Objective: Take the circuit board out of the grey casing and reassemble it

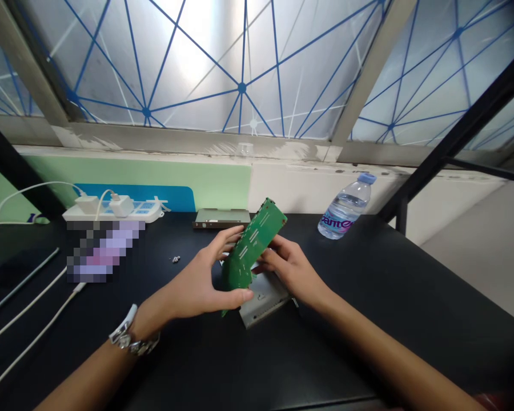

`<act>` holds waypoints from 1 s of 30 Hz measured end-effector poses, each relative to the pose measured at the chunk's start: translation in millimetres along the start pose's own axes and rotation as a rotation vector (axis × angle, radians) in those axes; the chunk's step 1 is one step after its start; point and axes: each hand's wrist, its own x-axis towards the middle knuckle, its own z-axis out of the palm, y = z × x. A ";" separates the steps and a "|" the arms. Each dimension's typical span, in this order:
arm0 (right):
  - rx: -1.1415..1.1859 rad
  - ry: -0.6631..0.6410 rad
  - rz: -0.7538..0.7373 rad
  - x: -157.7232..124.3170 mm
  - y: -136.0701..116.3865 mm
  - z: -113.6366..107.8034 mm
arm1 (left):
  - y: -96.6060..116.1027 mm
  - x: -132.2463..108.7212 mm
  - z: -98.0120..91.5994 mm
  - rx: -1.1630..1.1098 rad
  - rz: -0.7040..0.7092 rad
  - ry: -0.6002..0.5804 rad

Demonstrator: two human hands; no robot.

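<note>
My left hand [205, 279] grips a green circuit board [251, 245] by its near end, thumb on the lower edge and fingers curled over the top. The board is tilted up, its far end raised towards the wall. My right hand [289, 268] holds the board's right side, fingers pressed against it. Under both hands a grey metal casing [263, 299] lies flat on the black table [368, 319]. A wristwatch [131, 337] is on my left wrist.
A flat metal plate [220, 218] lies at the back of the table. A water bottle [346, 208] lies to the right. A white power strip [113, 210] with chargers and white cables [25, 311] is on the left. Small screws [175, 259] lie near the middle.
</note>
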 end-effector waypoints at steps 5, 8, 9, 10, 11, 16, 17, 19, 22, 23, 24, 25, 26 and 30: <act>0.219 0.073 0.008 1.2 -9.6 -12.3 | -0.4 -0.7 -5.8 0.366 0.015 0.077; 0.135 0.100 0.056 3.4 -15.0 -21.5 | -1.4 -0.9 -7.2 0.504 0.043 0.057; 0.095 0.082 0.080 4.3 -16.0 -24.3 | -2.0 -0.8 -7.7 0.535 0.056 0.051; 0.063 0.061 0.105 5.2 -16.5 -26.8 | -2.9 -0.7 -8.3 0.561 0.069 0.049; 0.047 0.043 0.124 6.1 -16.8 -28.9 | -3.9 -0.5 -9.2 0.585 0.081 0.059; 0.121 0.070 0.123 9.5 -18.8 -35.9 | -12.5 1.3 -17.2 0.546 0.056 0.251; 0.141 0.092 0.116 10.1 -19.4 -36.6 | -14.6 2.2 -19.0 0.461 0.010 0.297; 0.164 0.128 0.104 11.0 -20.3 -37.4 | -19.0 4.8 -22.2 0.254 -0.122 0.401; 0.159 0.149 0.106 11.9 -20.2 -36.8 | -23.8 9.7 -26.7 -0.004 -0.296 0.498; 0.155 0.146 0.113 12.1 -19.9 -36.6 | -24.6 11.0 -28.3 -0.068 -0.324 0.492; 0.153 0.141 0.123 12.2 -19.6 -36.6 | -24.9 12.0 -29.9 -0.126 -0.336 0.469; 0.156 0.138 0.137 12.4 -19.2 -37.1 | -24.8 12.5 -31.6 -0.177 -0.338 0.444; 0.162 0.137 0.153 12.7 -18.9 -38.1 | -24.3 12.6 -33.2 -0.221 -0.334 0.428; 0.208 0.158 0.220 14.8 -17.3 -46.6 | -21.7 10.3 -38.4 -0.358 -0.310 0.412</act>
